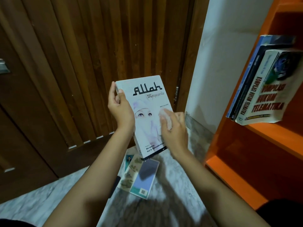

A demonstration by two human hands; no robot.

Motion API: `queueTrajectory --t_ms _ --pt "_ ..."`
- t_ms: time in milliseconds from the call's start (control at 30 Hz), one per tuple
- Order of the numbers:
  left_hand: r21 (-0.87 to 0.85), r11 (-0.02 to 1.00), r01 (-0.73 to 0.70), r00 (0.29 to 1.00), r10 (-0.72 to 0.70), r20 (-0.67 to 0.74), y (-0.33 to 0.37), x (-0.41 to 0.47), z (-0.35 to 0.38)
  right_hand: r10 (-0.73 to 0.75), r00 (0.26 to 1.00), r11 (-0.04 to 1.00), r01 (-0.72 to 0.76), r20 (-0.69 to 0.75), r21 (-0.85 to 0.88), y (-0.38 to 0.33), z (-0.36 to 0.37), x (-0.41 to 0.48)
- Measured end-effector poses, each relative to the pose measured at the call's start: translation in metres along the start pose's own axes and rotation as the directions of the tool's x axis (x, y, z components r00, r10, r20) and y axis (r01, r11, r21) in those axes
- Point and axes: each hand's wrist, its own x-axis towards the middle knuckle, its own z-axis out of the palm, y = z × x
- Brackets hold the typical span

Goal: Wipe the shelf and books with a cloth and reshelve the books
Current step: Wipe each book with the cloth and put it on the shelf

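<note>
**White book held up and wiped beside the orange shelf**

Beside the orange shelf [255,133] at the right, a few books [260,89] lean on one board, their spines facing out, the nearest a thick white one with red lettering. Behind the hands runs a dark slatted wooden door [82,46], with a white wall [221,63] between it and the shelf. Down on the pale marbled floor [172,177], directly under the raised book, lie two or three loose books [141,176] overlapping one another, one showing a barcode. Nothing blocks the way from hands to shelf.

The left hand [120,110] is closed round the upper left edge of a white book [144,112], thumb on the front cover and fingers curled behind, holding it upright and slightly tilted in mid-air. The right hand [173,128] is bunched over a small pale cloth [166,119], pressing it against the cover's right side.
</note>
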Motion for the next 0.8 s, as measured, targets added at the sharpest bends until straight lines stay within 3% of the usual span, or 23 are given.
queueTrajectory --t_ms 67,133,233,300,400,533,600,700,800 --pt "-0.016 1.0 0.008 0.998 -0.009 -0.061 -0.002 0.004 0.001 -0.178 0.982 0.984 0.177 0.066 0.018 -0.006 0.007 -0.026" --pt "-0.02 1.0 0.011 0.996 -0.013 -0.092 -0.002 0.008 -0.001 -0.38 0.915 0.923 0.385 0.134 -0.011 -0.005 0.013 -0.049" --pt "-0.017 1.0 0.021 0.997 -0.023 -0.074 -0.001 0.012 -0.007 -0.482 0.866 0.871 0.491 0.132 -0.039 0.013 0.016 -0.058" --pt "-0.005 1.0 0.02 0.998 -0.02 -0.063 0.002 0.013 -0.01 -0.437 0.894 0.893 0.444 0.093 -0.07 0.026 0.014 -0.054" --pt "0.006 1.0 0.013 0.999 -0.012 -0.045 0.009 0.011 -0.011 -0.252 0.966 0.964 0.255 0.054 -0.068 0.041 0.006 -0.043" --pt "0.034 0.999 0.0 1.0 0.0 0.007 0.016 0.005 -0.009 -0.003 1.0 0.997 0.0 0.028 0.078 0.051 -0.005 -0.03" --pt "0.04 0.999 0.002 0.998 -0.004 0.061 0.018 0.0 -0.005 0.117 0.993 0.972 -0.119 0.02 0.203 0.045 -0.013 -0.018" --pt "0.001 0.999 0.032 0.988 -0.032 0.153 0.021 -0.012 0.01 0.247 0.964 0.852 -0.266 0.103 0.451 0.034 -0.033 0.017" --pt "-0.046 0.997 0.055 0.968 -0.042 0.248 0.027 -0.026 0.038 0.339 0.931 0.755 -0.354 0.133 0.553 0.025 -0.075 0.054"
